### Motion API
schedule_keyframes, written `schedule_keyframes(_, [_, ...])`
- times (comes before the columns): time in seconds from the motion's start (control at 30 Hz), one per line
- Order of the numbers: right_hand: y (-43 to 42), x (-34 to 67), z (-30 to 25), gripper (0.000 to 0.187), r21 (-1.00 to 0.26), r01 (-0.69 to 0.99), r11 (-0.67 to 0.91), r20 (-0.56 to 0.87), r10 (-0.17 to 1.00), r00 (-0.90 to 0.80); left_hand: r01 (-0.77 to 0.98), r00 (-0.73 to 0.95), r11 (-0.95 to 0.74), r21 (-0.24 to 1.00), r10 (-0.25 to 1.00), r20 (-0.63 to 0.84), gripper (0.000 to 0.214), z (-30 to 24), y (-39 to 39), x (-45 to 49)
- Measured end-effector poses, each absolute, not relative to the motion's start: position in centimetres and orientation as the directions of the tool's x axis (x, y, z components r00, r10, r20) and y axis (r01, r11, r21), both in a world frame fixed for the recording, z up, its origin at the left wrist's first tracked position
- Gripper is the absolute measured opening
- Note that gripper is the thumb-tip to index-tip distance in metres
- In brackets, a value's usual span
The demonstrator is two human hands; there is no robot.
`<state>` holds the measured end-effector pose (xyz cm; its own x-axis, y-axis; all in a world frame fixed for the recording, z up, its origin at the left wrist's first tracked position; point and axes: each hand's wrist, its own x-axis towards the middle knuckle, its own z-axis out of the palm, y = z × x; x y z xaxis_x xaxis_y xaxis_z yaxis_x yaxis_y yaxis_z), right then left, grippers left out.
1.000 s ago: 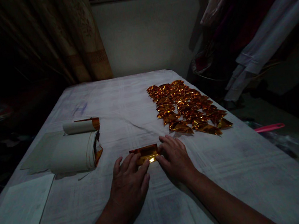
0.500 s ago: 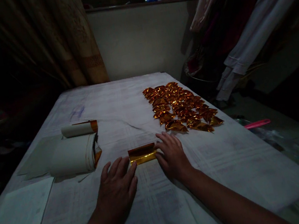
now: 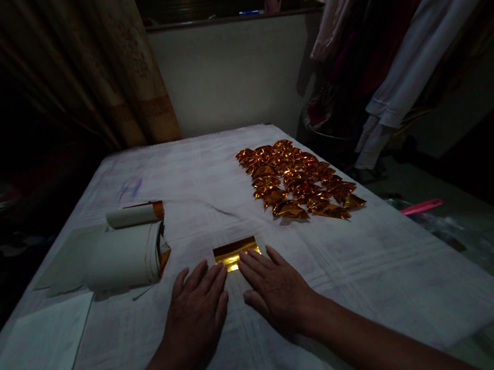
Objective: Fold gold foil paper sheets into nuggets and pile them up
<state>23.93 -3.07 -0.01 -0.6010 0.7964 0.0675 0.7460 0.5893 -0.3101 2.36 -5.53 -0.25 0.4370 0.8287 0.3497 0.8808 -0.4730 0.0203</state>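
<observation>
A small folded strip of gold foil paper (image 3: 233, 248) lies flat on the table in front of me. My left hand (image 3: 197, 307) rests palm down at its left end, the fingertips on its near left corner. Across the strip's right part lie the fingers of my right hand (image 3: 276, 287), stretched out flat and hiding its near right edge. Neither hand grips anything. Beyond my right hand sits a cluster of folded gold foil pieces (image 3: 296, 180), set close together in rows.
A curled stack of pale-backed foil sheets (image 3: 119, 257) is at the left, with a smaller roll (image 3: 133, 215) behind it. A white sheet (image 3: 35, 365) covers the near left of the cloth-covered table (image 3: 206, 166). Clothes (image 3: 417, 43) hang at the right above a pink handle (image 3: 421, 207).
My right hand has moved left from the strip's right end and now lies flat over its near side. My left hand has stayed almost in place. The camera view has shifted slightly.
</observation>
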Motion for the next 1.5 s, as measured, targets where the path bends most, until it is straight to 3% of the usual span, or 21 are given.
schedule_keyframes(0.37, [-3.5, 26.1, 0.5, 0.054, -0.249, 0.839, 0.484, 0.073, 0.873, -0.482, 0.88, 0.44, -0.474, 0.033, 0.838, 0.321, 0.038, -0.3, -5.5, 2.2])
schedule_keyframes(0.53, [-3.1, 23.5, 0.4, 0.056, -0.257, 0.781, 0.569, 0.146, 0.822, -0.551, 0.885, 0.422, -0.463, 0.047, 0.841, 0.34, 0.037, -0.3, -5.5, 2.4])
schedule_keyframes(0.7, [-2.9, 22.8, 0.0, 0.058, -0.32, 0.707, 0.631, 0.09, 0.763, -0.64, 0.888, 0.423, -0.46, 0.032, 0.841, 0.337, 0.04, -0.2, -5.6, 2.4])
schedule_keyframes(0.93, [-2.6, 26.6, -0.1, 0.057, -0.295, 0.813, 0.502, 0.046, 0.857, -0.513, 0.876, 0.447, -0.481, 0.026, 0.831, 0.33, 0.037, 0.3, -5.5, 2.3])
schedule_keyframes(1.27, [-2.8, 27.0, -1.2, 0.056, -0.295, 0.812, 0.504, 0.088, 0.86, -0.503, 0.828, 0.518, -0.559, 0.047, 0.794, 0.319, 0.045, -0.4, -4.0, 7.0])
schedule_keyframes(1.5, [-2.6, 27.1, -0.7, 0.062, -0.309, 0.821, 0.479, -0.025, 0.859, -0.511, 0.857, 0.493, -0.515, 0.005, 0.823, 0.282, 0.046, -1.0, -4.8, 4.3])
